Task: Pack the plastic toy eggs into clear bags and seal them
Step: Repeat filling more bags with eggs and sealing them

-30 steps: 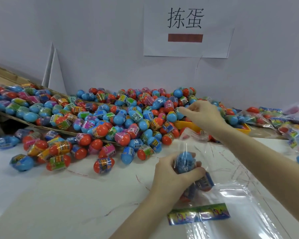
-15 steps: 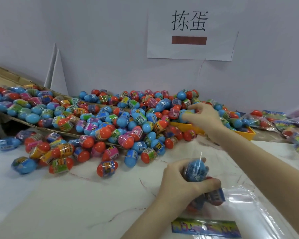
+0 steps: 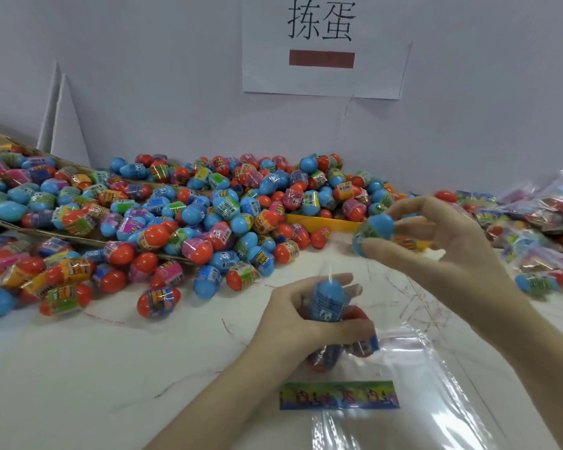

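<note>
The step in hand is filling. The left hand [image 3: 301, 315] is curled around the neck of a clear plastic bag [image 3: 413, 362] on the white table [image 3: 95, 368], gripping a blue plastic egg [image 3: 329, 300] through the film, with at least 2 more eggs bunched below it. The right hand [image 3: 442, 241] pinches 1 blue-capped egg with a green wrapper [image 3: 372, 230] between thumb and fingertips, raised just above and to the right of the bag mouth. Behind lies the loose heap of blue and orange toy eggs [image 3: 192, 216]. Next, that egg likely needs guiding down into the opening while the left hand keeps the mouth spread; sealing is not yet due.
</note>
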### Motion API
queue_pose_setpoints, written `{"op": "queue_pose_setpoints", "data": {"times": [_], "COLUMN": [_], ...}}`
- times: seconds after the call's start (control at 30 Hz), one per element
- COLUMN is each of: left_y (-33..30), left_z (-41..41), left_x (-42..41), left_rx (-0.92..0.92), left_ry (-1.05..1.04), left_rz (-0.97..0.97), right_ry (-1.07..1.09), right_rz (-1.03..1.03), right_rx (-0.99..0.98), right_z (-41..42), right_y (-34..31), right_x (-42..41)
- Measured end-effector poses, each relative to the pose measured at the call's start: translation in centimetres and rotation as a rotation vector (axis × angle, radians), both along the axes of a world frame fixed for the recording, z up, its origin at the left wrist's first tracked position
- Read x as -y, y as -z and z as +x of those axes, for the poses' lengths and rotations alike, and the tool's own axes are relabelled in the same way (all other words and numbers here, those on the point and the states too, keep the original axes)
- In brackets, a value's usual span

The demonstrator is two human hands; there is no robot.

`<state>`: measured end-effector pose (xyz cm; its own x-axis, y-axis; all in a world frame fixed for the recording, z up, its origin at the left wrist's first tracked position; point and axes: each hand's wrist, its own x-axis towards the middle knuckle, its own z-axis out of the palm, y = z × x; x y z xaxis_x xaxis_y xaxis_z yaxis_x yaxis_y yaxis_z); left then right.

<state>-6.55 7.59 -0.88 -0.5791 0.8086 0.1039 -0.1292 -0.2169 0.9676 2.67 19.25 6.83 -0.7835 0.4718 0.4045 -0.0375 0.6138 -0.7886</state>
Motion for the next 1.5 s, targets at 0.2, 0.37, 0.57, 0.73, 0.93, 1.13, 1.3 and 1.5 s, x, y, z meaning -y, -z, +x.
{"op": "queue_pose_setpoints", "data": {"times": [0.2, 0.37, 0.57, 0.73, 0.93, 1.13, 1.3, 1.5], "left_y": [-0.4, -0.7, -1.0, -1.1, -1.0, -1.3, -1.2, -1.1], "left_z": [0.3, 0.6, 0.8, 0.8, 0.6, 0.6, 0.4, 0.0], "left_x": [0.3, 0.5, 0.7, 0.8, 0.7, 0.7, 0.8, 1.2], "left_rx": [-0.087, -0.182, -0.196, -0.162, -0.088, -0.022, -0.023, 0.001], "left_ry": [-0.046, -0.055, -0.031, -0.016, -0.043, -0.096, -0.130, -0.080], "left_rz": [0.010, -0.035, -0.039, -0.033, -0.065, -0.030, 0.028, 0.021], "right_ry": [-0.018, -0.071, -0.100, -0.100, -0.096, 0.024, -0.104, -0.162], "right_rz": [0.204, 0.224, 0.229, 0.359, 0.369, 0.317, -0.318, -0.457], "right_rx": [0.066, 0.053, 0.117, 0.286, 0.255, 0.050, 0.194, 0.097], "right_z": [0.9, 1.0, 1.4, 1.4, 1.3, 0.8, -0.2, -0.7], "right_y": [0.1, 0.0, -0.2, 0.1, 0.2, 0.9, 1.8, 3.2], "right_x": [-0.4, -0.1, -0.3, -0.5, -0.5, -0.5, 0.0, 0.0]}}
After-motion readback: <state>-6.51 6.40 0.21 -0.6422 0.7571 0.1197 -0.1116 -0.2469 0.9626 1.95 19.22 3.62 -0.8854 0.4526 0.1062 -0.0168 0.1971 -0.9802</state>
